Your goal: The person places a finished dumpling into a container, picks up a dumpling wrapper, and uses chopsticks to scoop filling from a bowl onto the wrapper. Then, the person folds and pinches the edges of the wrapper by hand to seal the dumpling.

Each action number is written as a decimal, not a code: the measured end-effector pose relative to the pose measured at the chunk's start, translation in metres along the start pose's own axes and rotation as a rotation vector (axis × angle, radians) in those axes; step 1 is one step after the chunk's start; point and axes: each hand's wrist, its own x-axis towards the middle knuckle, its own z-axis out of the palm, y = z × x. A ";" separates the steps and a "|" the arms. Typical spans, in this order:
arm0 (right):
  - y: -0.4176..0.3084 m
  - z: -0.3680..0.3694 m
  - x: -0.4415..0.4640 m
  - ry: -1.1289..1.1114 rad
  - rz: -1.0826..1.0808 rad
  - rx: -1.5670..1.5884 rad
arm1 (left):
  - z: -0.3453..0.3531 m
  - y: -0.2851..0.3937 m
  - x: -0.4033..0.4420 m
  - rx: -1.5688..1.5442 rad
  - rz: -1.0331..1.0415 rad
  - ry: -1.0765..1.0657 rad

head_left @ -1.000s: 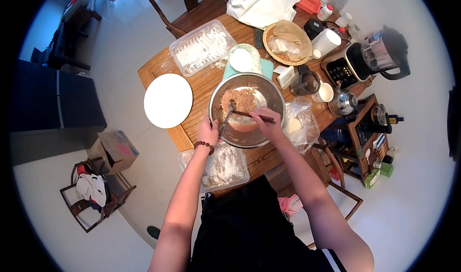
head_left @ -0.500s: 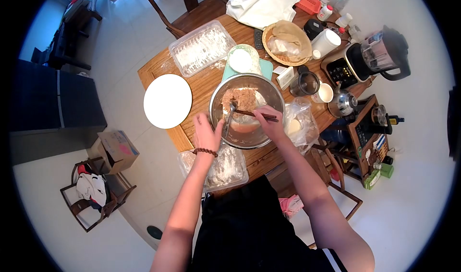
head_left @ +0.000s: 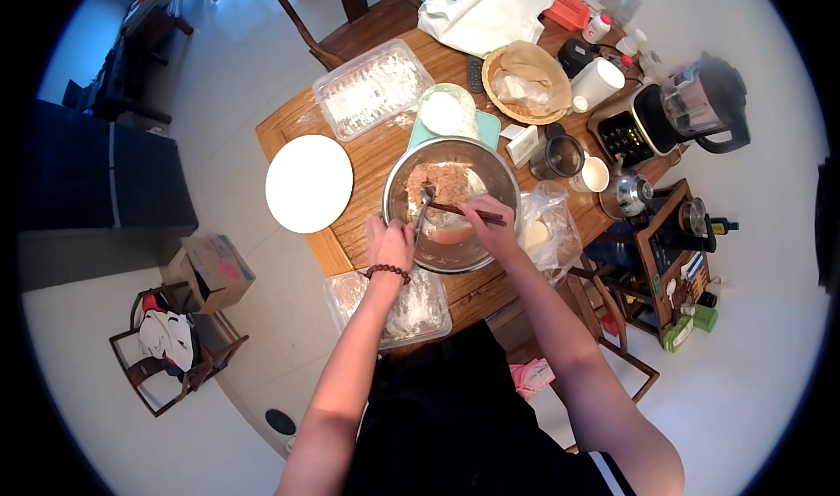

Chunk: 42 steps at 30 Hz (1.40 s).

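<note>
Grip of right hand [head_left: 490, 225] closed round dark chopsticks [head_left: 466, 213], tips in bowl; left hand [head_left: 391, 242] at bowl's 8 o'clock rim, fingers bent, whether holding spoon cannot tell. Wooden tabletop [head_left: 363, 159] under all. Steel bowl [head_left: 451, 255] central, pinkish minced mixture [head_left: 444, 181] inside toward 11 o'clock. Floured clear trays [head_left: 372, 89] at bowl's 11 and 7 o'clock. White round plate [head_left: 309, 184] at 9. Metal spoon [head_left: 427, 196] leaning inside bowl, head in mixture.
</note>
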 end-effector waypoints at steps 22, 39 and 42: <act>0.005 -0.005 -0.007 -0.037 -0.003 0.071 | -0.021 -0.010 0.018 -0.411 -0.025 -0.024; -0.004 0.003 0.005 -0.081 -0.153 0.044 | -0.013 -0.006 0.010 -0.464 -0.015 0.153; -0.005 0.005 -0.002 -0.114 -0.158 0.074 | -0.015 -0.005 0.010 -0.467 -0.013 0.155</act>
